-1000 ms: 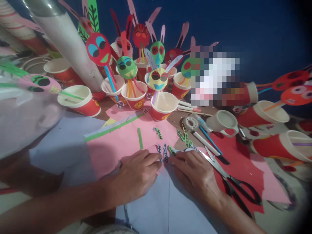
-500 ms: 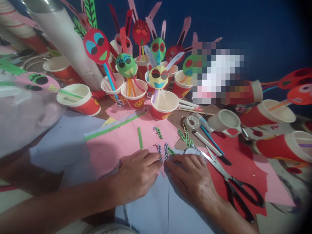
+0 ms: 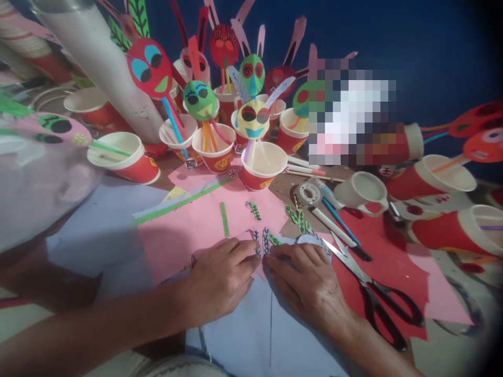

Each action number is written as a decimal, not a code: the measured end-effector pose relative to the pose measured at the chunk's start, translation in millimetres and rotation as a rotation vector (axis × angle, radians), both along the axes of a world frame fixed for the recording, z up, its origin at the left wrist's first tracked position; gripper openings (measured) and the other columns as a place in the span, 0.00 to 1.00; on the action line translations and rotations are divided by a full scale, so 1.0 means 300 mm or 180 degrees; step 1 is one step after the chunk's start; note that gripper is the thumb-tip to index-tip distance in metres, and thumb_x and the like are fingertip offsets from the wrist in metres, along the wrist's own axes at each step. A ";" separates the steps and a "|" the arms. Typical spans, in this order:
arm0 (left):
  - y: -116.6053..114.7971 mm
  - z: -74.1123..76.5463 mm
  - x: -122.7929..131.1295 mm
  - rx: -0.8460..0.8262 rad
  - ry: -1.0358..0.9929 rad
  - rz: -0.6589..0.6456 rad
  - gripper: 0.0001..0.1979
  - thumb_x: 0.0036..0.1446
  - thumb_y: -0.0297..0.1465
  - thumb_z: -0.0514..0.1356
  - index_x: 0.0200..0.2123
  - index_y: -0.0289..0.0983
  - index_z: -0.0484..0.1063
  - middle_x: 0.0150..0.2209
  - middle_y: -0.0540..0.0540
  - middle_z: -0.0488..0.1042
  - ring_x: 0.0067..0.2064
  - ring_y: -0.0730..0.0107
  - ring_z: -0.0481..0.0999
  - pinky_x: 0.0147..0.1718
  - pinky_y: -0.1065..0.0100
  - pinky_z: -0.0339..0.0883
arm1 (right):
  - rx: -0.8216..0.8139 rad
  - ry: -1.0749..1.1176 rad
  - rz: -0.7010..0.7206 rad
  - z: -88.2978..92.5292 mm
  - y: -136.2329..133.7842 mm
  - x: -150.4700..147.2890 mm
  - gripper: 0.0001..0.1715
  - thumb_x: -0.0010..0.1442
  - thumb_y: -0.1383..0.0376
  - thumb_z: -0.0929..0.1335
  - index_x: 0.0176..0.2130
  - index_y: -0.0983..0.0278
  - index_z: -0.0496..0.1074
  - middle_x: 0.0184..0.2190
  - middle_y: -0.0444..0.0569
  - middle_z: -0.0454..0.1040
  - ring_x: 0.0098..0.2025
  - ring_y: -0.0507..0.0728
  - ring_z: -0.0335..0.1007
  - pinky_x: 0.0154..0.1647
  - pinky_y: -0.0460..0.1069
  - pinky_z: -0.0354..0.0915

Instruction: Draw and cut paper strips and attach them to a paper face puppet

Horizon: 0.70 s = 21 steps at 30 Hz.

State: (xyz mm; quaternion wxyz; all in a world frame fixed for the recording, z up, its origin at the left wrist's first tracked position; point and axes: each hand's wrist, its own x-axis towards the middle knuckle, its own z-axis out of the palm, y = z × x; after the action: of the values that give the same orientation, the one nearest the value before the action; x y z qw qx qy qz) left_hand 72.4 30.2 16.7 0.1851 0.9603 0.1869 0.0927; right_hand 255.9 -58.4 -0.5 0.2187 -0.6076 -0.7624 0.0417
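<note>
Two narrow blue paper cutouts with black leaf-like markings lie side by side at the middle of the table. My left hand (image 3: 223,275) is closed, its fingertips pressed together on the left blue paper cutout (image 3: 256,236). Beside it, my right hand (image 3: 308,277) has bent fingers, with thumb and forefinger at the lower end of the right blue paper cutout (image 3: 266,238). A green patterned paper piece (image 3: 274,240) shows just past the right fingers. Under both hands spread pink paper (image 3: 188,230) and a blue sheet (image 3: 236,340) with a dark line. The fingertips are partly hidden.
Scissors (image 3: 363,277) lie slightly open on red paper (image 3: 396,262), close to my right hand. Farther back are a tape roll (image 3: 309,193), a white mug (image 3: 363,192) and several paper cups (image 3: 263,166) holding paper-face puppets on straws. Green strips (image 3: 224,219) rest on the pink paper.
The view has shifted slightly, so the table's things sit a little higher in the picture. Both hands keep nearly the same pose at the blue cutouts.
</note>
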 end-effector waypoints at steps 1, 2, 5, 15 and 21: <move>0.000 -0.001 -0.001 0.0000 -0.0029 0.0008 0.11 0.57 0.23 0.52 0.42 0.33 0.71 0.46 0.41 0.71 0.44 0.63 0.70 0.43 0.62 0.69 | 0.0015 0.0001 0.0000 0.001 0.000 0.000 0.12 0.62 0.67 0.63 0.38 0.60 0.76 0.35 0.49 0.75 0.37 0.55 0.65 0.38 0.52 0.53; 0.000 -0.002 -0.002 0.0001 -0.0055 0.0018 0.11 0.57 0.23 0.52 0.42 0.33 0.71 0.47 0.40 0.70 0.46 0.63 0.70 0.44 0.62 0.69 | 0.0024 0.0004 -0.0002 0.003 0.001 0.000 0.12 0.62 0.67 0.63 0.38 0.60 0.76 0.34 0.49 0.75 0.36 0.55 0.65 0.38 0.52 0.53; 0.000 -0.006 -0.004 -0.0005 -0.0068 0.0066 0.12 0.56 0.22 0.52 0.42 0.34 0.72 0.50 0.40 0.69 0.49 0.61 0.69 0.46 0.61 0.69 | -0.0008 0.0018 0.0008 0.005 0.002 0.000 0.12 0.62 0.67 0.62 0.37 0.61 0.76 0.34 0.49 0.75 0.36 0.55 0.65 0.38 0.52 0.53; -0.001 -0.004 -0.005 -0.0001 0.0032 0.0058 0.13 0.58 0.24 0.52 0.43 0.33 0.72 0.53 0.39 0.68 0.49 0.59 0.69 0.47 0.59 0.68 | -0.0048 0.0185 0.0024 -0.001 -0.001 0.005 0.11 0.61 0.68 0.64 0.39 0.60 0.75 0.35 0.48 0.75 0.36 0.56 0.64 0.38 0.53 0.53; -0.003 -0.018 -0.012 -0.0045 -0.0070 0.0130 0.13 0.57 0.23 0.52 0.43 0.34 0.72 0.52 0.40 0.69 0.46 0.60 0.71 0.43 0.59 0.70 | 0.0153 0.0703 0.0130 0.000 -0.017 0.029 0.14 0.58 0.74 0.63 0.42 0.64 0.71 0.34 0.50 0.73 0.35 0.56 0.63 0.36 0.53 0.55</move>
State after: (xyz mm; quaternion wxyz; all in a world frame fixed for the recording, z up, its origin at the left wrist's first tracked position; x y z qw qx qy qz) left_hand 68.9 29.2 11.3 0.1919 0.9539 0.2051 0.1056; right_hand 264.7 -63.6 -0.6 0.3149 -0.5782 -0.7467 0.0946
